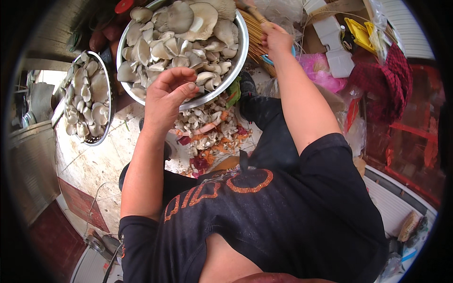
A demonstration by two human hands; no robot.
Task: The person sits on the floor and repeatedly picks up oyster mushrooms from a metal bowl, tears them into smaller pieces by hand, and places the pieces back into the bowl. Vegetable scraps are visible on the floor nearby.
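Observation:
A large metal basin [241, 46] heaped with grey oyster mushrooms [162, 53] stands before me. My left hand [171, 85] hovers at its near rim, fingers curled and a little apart from the thumb, with nothing visible in it. To the right of the basin, my right hand [277, 39] grips a wooden stick or handle [255, 11], whose far end runs out of the top of the view. Beneath that hand lies a bundle of thin bamboo-like sticks [253, 35], beside a light-blue rim [267, 59] partly covered by my wrist.
A perforated metal colander [109, 106] of mushrooms stands at the left. Mushroom trimmings and orange and purple scraps [212, 134] lie on the tiled floor [85, 166] between my feet. Pink plastic [320, 70], white foam [339, 63] and a checked cloth [382, 85] crowd the right side.

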